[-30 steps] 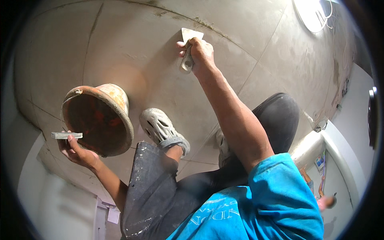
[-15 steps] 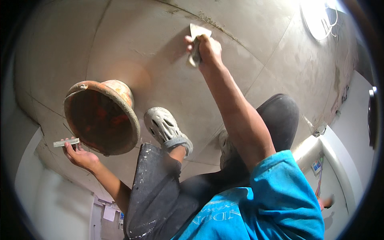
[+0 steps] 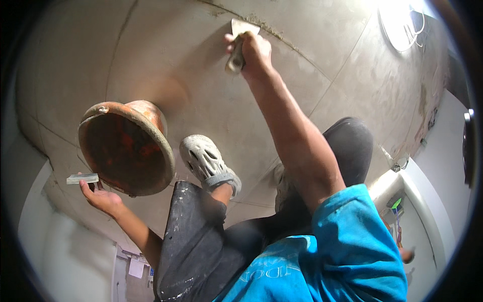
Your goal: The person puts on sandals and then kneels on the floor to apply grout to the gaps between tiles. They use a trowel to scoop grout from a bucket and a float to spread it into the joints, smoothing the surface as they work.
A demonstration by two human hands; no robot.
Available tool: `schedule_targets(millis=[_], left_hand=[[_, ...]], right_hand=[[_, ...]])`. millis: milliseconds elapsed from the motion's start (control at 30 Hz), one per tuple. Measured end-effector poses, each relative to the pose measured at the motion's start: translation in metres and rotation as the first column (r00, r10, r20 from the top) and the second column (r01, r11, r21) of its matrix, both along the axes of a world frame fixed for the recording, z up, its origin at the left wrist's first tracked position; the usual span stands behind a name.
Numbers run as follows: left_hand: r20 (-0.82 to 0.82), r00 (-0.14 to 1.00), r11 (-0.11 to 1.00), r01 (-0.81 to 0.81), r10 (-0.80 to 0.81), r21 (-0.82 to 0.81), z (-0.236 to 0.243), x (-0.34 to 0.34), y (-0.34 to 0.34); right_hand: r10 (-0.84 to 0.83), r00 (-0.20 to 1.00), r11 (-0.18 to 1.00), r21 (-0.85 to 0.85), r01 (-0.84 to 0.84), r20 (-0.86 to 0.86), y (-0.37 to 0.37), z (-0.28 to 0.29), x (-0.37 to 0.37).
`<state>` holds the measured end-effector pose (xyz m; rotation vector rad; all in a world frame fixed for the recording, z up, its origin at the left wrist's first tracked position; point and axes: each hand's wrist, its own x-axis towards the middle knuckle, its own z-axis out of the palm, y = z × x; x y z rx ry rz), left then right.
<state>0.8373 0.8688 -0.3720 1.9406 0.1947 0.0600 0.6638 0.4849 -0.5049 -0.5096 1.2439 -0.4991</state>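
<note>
Pale scraper [image 3: 244, 27], clasped by the right hand [image 3: 256, 49], points toward the gritty joint [image 3: 272, 31]; the farther left hand [image 3: 104, 199] grasps a block [image 3: 82, 178].

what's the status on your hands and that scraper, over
Right hand gripping scraper near gritty tile seam. Left hand holding flat pale block by bucket. Bucket left of scraper, apart from it.

Smeared floor tiles [image 3: 297, 90], a caked bucket [image 3: 169, 157] and a bright lamp [image 3: 396, 25] suggest a room under renovation.

Bright round lamp [image 3: 395, 25] upper right; white wall [image 3: 75, 254] lower left.
</note>
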Motion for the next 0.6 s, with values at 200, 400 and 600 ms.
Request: schedule_targets(millis=[200, 400, 600], left_hand=[[-0.123, 0.985, 0.993, 0.116, -0.120, -0.034, -0.017, 0.014, 0.041], [-0.280, 0.950, 0.984, 0.100, -0.138, -0.146, -0.011, 0.013, 0.030], [-0.268, 0.963, 0.964, -0.063, -0.009, -0.260, -0.011, 0.008, 0.035]], right_hand=[[-0.076, 0.995, 0.997, 0.011, 0.075, 0.062, -0.013, 0.004, 0.019], [-0.009, 0.994, 1.000, 0.005, 0.009, 0.105, 0.006, -0.004, 0.018], [-0.066, 0.994, 0.998, 0.022, 0.064, 0.084, 0.025, -0.009, 0.037]])
